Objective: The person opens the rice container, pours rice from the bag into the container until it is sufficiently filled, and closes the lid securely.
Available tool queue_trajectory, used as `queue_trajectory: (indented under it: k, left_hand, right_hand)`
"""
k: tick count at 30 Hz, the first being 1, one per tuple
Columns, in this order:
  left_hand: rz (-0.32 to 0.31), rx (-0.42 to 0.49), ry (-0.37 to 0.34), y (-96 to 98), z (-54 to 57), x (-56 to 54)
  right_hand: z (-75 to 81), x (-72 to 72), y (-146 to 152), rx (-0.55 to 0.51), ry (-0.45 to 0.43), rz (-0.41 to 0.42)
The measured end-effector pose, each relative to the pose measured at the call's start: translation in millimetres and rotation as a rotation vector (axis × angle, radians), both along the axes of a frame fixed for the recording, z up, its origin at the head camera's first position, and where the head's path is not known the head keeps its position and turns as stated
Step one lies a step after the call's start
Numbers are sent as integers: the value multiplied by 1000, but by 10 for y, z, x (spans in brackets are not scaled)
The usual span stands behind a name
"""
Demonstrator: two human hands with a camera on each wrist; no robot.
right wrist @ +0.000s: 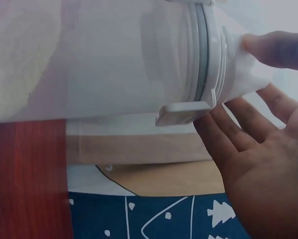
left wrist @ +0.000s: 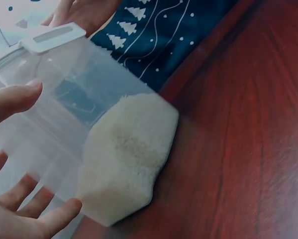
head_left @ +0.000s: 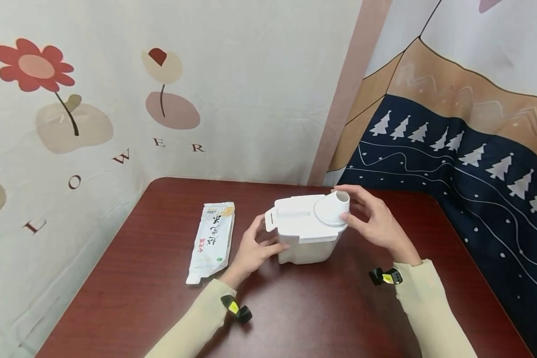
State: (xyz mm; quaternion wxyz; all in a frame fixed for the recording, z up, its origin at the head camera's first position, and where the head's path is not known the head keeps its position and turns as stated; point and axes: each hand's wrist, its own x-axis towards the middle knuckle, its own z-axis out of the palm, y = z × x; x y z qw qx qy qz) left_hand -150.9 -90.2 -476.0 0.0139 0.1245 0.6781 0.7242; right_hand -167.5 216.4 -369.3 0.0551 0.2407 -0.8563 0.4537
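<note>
A translucent plastic rice container (head_left: 308,251) with a white lid (head_left: 291,205) stands on the table. White rice (left wrist: 126,154) fills its lower part, as the left wrist view shows. On the lid's right side is a white round pouring spout (head_left: 331,209). My left hand (head_left: 254,252) holds the container's left end, thumb on the near side and fingers spread along the far side. My right hand (head_left: 372,222) grips the spout, with its thumb on the near side and fingers behind. In the right wrist view, a lid clip (right wrist: 181,112) sits just beside those fingers.
A white printed packet (head_left: 212,242) lies flat to the left of the container, near my left forearm. The dark red table (head_left: 322,318) ends against a patterned curtain (head_left: 259,99) at the back and right.
</note>
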Motion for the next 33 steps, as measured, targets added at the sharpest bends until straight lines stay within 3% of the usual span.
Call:
queue_trajectory:
  k: [6, 13, 20, 24, 27, 33]
  left_hand:
    - [22, -4, -10, 57, 31, 91]
    - [13, -7, -22, 67, 61, 91]
    - [-62, -31, 23, -90, 87, 22]
    - [-151, 3, 43, -202, 86, -48]
    - [-210, 61, 20, -261, 102, -104]
    - [-246, 114, -93, -306, 148, -205]
  right_hand:
    - [-17, -59, 64, -35, -29, 46]
    - [0, -48, 74, -35, -28, 48]
    - [68, 21, 30, 43, 8, -5]
    - [88, 50, 21, 56, 16, -42]
    - [95, 57, 18, 64, 12, -68]
    - [89, 49, 21, 75, -9, -88]
